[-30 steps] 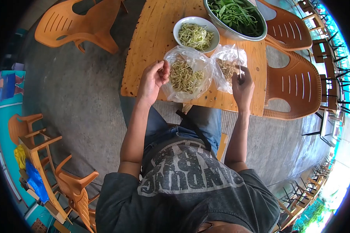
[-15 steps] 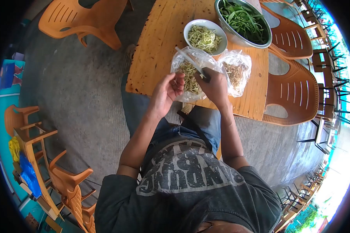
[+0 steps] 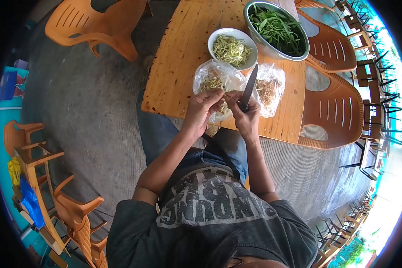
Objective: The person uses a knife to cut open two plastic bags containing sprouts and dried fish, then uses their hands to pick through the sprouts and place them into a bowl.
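My right hand (image 3: 245, 117) is closed around the handle of a knife (image 3: 251, 82), its blade pointing up and away from me. The thumb and fingertips of my left hand (image 3: 202, 108) are pinched on a small bean sprout, mostly hidden, and meet my right fingertips. Both hands are over a clear plastic bag (image 3: 232, 77) with bean sprouts (image 3: 211, 82) in it. A second plastic bag (image 3: 279, 79) beside it holds brownish scraps (image 3: 267, 90). Just beyond the bags is a white bowl (image 3: 218, 36) of pale sprouts (image 3: 231, 50).
At the table's far right stands a metal basin (image 3: 273, 52) of green leaves (image 3: 277, 29). The wooden table (image 3: 174, 71) extends away from my lap. Brown plastic chairs (image 3: 335, 109) line its right side; another chair (image 3: 107, 24) stands at the far left.
My hands have come together at the fingertips over the sprout bag. The knife has swung from pointing left to pointing up and slightly right. The view has shifted slightly.
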Motion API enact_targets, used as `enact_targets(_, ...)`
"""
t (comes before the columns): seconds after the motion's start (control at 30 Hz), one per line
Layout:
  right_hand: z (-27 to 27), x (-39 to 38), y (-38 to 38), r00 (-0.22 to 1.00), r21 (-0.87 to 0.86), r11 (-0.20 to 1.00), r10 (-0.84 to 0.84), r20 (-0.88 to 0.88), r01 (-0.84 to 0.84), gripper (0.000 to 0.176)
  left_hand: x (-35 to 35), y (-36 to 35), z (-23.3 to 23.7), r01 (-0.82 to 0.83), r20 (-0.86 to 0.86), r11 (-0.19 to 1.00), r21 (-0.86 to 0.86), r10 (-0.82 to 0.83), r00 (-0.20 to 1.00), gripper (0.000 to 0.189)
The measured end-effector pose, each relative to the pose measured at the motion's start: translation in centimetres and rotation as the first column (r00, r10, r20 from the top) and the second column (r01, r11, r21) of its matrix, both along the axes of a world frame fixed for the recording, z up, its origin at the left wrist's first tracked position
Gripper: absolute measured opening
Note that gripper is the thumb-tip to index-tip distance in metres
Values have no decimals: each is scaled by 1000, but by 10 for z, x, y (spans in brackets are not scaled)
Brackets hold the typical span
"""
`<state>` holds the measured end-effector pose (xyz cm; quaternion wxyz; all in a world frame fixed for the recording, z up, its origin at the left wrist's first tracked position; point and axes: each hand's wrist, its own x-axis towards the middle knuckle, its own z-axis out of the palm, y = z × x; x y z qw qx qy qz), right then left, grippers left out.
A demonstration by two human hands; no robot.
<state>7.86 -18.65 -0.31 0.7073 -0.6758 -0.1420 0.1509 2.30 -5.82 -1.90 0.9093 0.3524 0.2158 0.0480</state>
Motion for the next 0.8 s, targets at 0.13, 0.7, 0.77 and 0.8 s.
enact_targets(0.13, -2, 4, -10, 992, -152, 981, 126, -3, -124, 22, 0, 0, -3, 10, -8, 1000, 4, -10, 1000, 19)
enact_targets(0.7, 27, 19, -60, 976, -25, 978, 206, -71, -208, 37, 48, -21, 22, 254, -3, 909, 330, -267, 964, 8)
enact_targets(0.77, 24, 18, -63, 977, 9, 981, 194, -83, -194, 36, 49, -25, 18, 261, 13, 912, 315, -279, 960, 6)
enact_targets(0.8, 22, 19, -64, 978, 24, 982, 190, -88, -189, 36, 50, -26, 18, 261, 13, 913, 312, -279, 960, 6)
